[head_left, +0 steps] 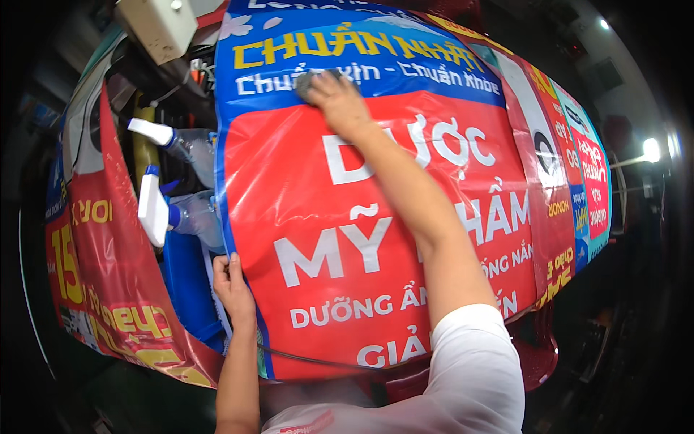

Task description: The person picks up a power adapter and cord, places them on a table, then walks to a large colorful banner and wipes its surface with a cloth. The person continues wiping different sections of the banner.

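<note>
A large printed banner sheet (249, 188), red with a blue band along its top, lies spread before me. My right hand (336, 105) reaches far across it and presses a dark grey pad (303, 88) flat onto the blue band. Whether this is a sponge or a folded cloth, I cannot tell. At the sheet's left edge my left hand (233, 286) is closed, thumb and fingers pinching the border. Two clear spray bottles, one with a white trigger head (150, 132) and one with a white and blue head (152, 206), lie just left of the sheet, partly covered by it.
Another red printed sheet (123, 253) hangs at the left, beside a blue container (189, 282). A pale box-shaped piece (160, 29) juts in at the top left. More printed sheets (557, 166) cover the right side. A thin dark cable (311, 358) crosses the near edge.
</note>
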Demonstrator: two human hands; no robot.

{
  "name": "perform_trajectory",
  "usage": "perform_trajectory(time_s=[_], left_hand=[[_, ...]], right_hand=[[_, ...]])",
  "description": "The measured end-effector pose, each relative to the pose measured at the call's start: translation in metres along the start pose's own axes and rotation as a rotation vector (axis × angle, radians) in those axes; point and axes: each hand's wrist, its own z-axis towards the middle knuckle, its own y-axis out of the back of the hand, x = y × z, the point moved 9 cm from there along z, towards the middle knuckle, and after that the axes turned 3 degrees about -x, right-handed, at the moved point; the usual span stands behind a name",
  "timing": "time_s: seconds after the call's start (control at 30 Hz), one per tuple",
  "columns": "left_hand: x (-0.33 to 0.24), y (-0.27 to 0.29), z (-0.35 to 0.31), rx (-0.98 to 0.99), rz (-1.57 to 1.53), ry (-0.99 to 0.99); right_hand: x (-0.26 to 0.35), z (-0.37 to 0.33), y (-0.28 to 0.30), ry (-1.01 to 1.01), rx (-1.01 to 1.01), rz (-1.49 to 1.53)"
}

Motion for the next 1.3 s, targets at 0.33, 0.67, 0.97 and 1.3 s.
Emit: perform_trajectory(time_s=[0.33, 0.67, 0.97, 1.3], left_hand=[[0.008, -0.004, 0.004, 0.013, -0.123, 0.023], [0.002, -0.001, 0.005, 0.031, -0.048, -0.027], [0.004, -0.001, 0.007, -0.012, -0.005, -0.016], [0.019, 0.004, 0.018, 0.004, -0.004, -0.096]], right_hand=[[-0.153, -0.120, 0.103, -0.303, 0.238, 0.108], [-0.405, -0.299, 0.073, -1.458, 0.386, -0.121], [-0.156, -0.222, 0.108, -0.466, 0.192, 0.297], [-0.203, -0.301, 0.206, -0.947, -0.184, 0.372]])
